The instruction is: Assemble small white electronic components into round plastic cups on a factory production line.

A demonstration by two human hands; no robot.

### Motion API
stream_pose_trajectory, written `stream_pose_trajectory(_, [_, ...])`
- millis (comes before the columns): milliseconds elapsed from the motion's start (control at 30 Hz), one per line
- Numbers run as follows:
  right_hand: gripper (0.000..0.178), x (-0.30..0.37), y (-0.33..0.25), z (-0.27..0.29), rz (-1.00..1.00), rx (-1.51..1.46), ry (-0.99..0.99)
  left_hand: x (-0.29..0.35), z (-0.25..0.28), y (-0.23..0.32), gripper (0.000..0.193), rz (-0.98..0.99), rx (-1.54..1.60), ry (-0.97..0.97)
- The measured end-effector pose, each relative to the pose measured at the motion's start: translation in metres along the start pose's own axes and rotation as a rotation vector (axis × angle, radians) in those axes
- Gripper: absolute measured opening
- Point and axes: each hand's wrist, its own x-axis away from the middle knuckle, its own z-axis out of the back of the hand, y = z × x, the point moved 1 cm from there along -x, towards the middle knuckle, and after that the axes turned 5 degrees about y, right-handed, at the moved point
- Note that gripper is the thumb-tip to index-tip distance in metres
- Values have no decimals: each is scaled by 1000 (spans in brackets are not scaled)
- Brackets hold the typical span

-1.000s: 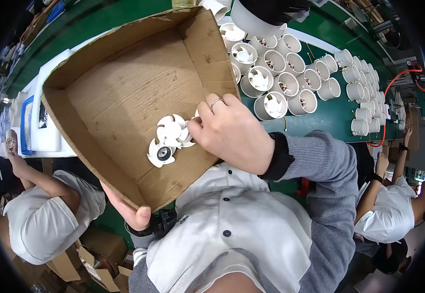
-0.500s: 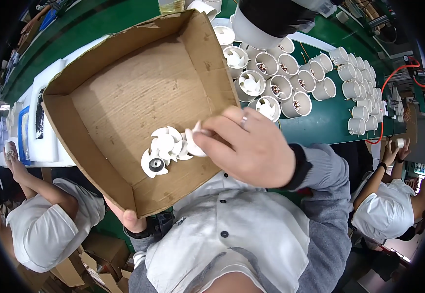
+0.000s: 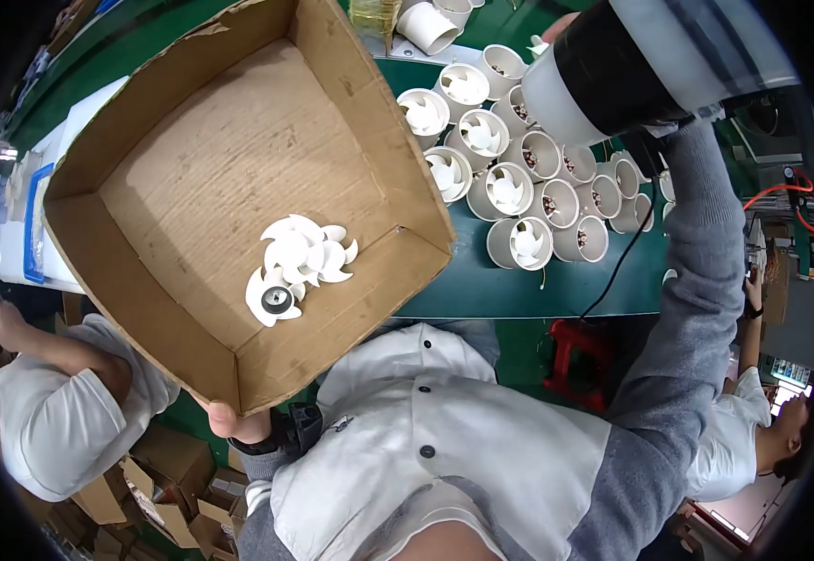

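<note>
First: State of the left hand [image 3: 227,423]?

Second: Clamped on the lower corner of the cardboard box [image 3: 136,280], thumb outside. White fan impellers [image 3: 290,251] lie clustered inside, above and apart from that grip.

First: And the right hand [image 3: 561,26]?

Second: Largely hidden behind a black-and-white cylinder [image 3: 603,75]. A small white piece [image 3: 538,45] shows at its fingertips; whether the grip pinches it, I cannot tell.

First: The surface [image 3: 463,290]?

Second: It carries white cups [image 3: 564,245] right of the box. Several hold impellers; others show small coppery parts [image 3: 549,205] inside.

The box [image 3: 229,131] is matt cardboard, the fan wheels [image 3: 287,254] smooth plastic.
</note>
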Motion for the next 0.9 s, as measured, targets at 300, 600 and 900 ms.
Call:
stream_pose_trajectory(300, [20,-17,28,-63,-378,-63,-365,4,-1,11,76,62,-63,46])
stream_pose_trajectory(600, [22,-46,24,-94,-470,251,-862,-2,16,0,78,112,-25,-6])
stream_pose_trajectory(900, [15,-15,-67,31,-287,292,-312,-14,-1,18,107,113,-185,17])
